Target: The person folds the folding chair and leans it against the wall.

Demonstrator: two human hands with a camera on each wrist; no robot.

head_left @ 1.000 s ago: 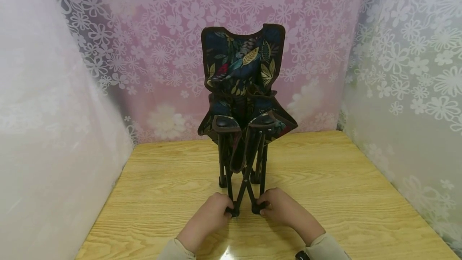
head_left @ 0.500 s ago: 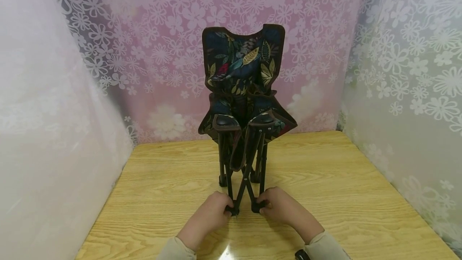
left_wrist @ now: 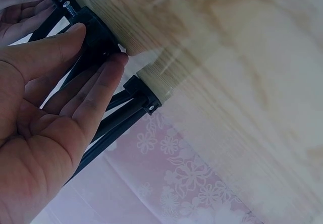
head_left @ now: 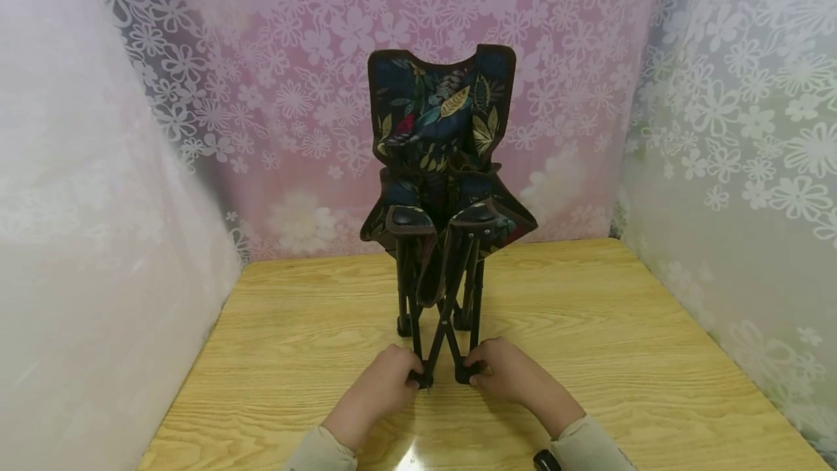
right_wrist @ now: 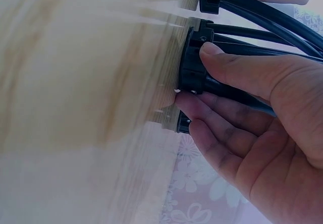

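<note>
A small folding camp chair with dark leaf-patterned fabric stands upright in the head view, partly folded, its seat creased inward. Its black legs cross in front. My left hand pinches the front left foot of the chair; in the left wrist view, the thumb and fingers lie on either side of that black plastic foot. At the front right foot, my right hand does the same. The right wrist view shows its thumb on top of the foot and the fingertips beneath, by the tabletop.
The chair stands on a wood-grain table. Behind it hangs a pink floral curtain, with pale sheets on the left and right. A small black object shows by the right sleeve.
Very little differs: the chair's feet and both hands appear slightly higher in the head view, and the hands keep hold of the front feet.
</note>
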